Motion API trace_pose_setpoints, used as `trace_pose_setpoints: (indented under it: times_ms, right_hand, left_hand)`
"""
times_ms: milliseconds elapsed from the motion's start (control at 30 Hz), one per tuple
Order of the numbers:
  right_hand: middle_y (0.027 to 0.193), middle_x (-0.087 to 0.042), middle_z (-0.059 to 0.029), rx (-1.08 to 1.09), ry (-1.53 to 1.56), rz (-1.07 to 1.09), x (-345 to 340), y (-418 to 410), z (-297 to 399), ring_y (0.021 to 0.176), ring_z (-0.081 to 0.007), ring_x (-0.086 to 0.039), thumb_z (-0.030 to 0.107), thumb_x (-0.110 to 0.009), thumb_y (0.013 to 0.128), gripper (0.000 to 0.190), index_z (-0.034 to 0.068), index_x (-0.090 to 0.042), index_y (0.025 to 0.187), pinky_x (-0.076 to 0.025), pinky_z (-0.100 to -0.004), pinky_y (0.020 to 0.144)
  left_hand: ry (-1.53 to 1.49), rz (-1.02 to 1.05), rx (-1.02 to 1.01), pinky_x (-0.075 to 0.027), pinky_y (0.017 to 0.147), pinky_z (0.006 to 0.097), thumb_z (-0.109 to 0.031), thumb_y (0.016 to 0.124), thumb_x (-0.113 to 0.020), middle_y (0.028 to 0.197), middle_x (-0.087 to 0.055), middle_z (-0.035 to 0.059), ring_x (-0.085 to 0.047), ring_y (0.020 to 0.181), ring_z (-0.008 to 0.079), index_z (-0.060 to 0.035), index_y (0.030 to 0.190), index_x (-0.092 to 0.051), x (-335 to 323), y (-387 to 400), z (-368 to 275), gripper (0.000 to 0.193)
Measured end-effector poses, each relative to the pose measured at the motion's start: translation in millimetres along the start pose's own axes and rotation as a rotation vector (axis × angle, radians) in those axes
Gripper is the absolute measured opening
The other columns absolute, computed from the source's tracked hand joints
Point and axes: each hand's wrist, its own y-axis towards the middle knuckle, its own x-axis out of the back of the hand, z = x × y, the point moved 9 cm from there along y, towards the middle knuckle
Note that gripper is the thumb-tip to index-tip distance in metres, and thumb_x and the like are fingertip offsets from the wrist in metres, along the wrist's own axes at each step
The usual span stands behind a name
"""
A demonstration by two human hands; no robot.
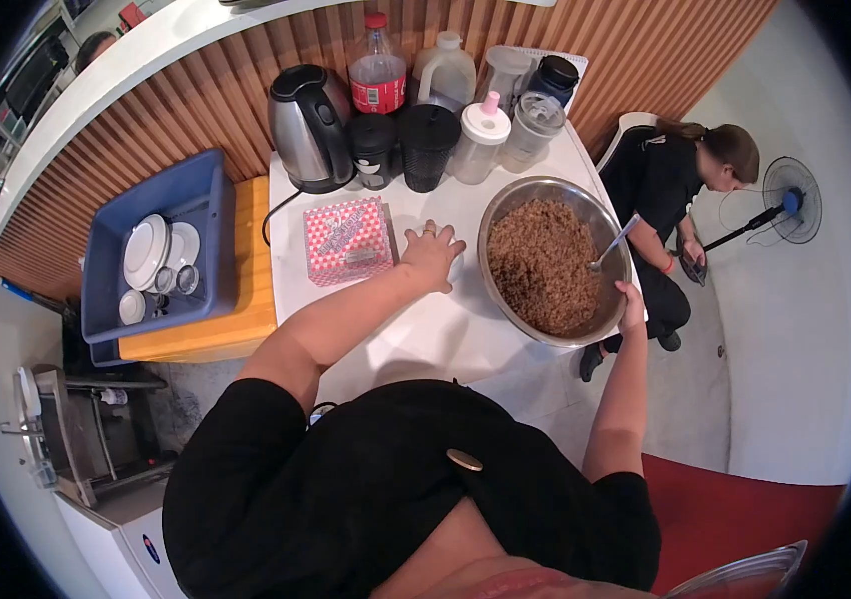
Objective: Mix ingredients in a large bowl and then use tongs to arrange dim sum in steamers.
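Note:
Near the right side of the white table stands a steel mixing bowl, filled with brown crumbly food. A metal spoon leans in it against the right part of the rim. My right hand grips the bowl's lower right rim. Over the table, left of the bowl, my left hand is spread, palm down, with its fingers apart; something whitish shows partly beneath it, too hidden to name. A red-and-white checkered box lies just to the left of that hand.
Behind stand an electric kettle, a red-capped plastic bottle, black tumblers and clear containers. A blue tub with dishes sits at left on a yellow surface. A seated person and a fan are at right.

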Motion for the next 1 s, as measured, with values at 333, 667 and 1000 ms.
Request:
trace_pose_setpoints:
  times_ms: [333,667,1000]
  right_hand:
    - [0.1,-0.056,-0.0106,0.014,0.016,0.033,-8.5,-4.7,6.8,0.094,-0.0251,-0.051,0.028,-0.055,0.07,0.043,0.002,-0.053,0.103,-0.037,-0.0338,0.086]
    - [0.102,-0.056,-0.0112,0.007,-0.013,0.026,-1.7,-1.8,1.9,0.096,-0.0245,-0.05,0.031,-0.056,0.068,0.047,0.001,-0.053,0.104,-0.035,-0.0328,0.088]
    - [0.104,-0.055,-0.0126,-0.006,-0.072,0.082,-7.4,-6.6,6.2,0.098,-0.0248,-0.05,0.029,-0.055,0.068,0.05,-0.001,-0.05,0.108,-0.037,-0.0335,0.086]
  left_hand:
    - [-0.271,-0.172,0.018,-0.03,0.09,0.0559,-0.037,0.055,-0.074,0.13,-0.032,0.0109,-0.024,0.123,0.0358,-0.0211,0.127,-0.035,-19.4,-0.3,9.2,0.083]
    - [-1.521,-0.125,0.042,-0.042,0.062,0.0243,-0.029,0.086,-0.046,0.084,-0.056,0.0025,-0.051,0.073,0.0104,-0.0029,0.098,-0.055,-16.1,28.0,1.8,0.03]
    - [-0.656,-0.127,0.224,-0.021,0.104,0.0368,-0.025,0.076,-0.047,0.135,-0.021,0.0264,-0.02,0.127,0.0356,0.0069,0.128,-0.027,-64.0,15.3,32.1,0.064]
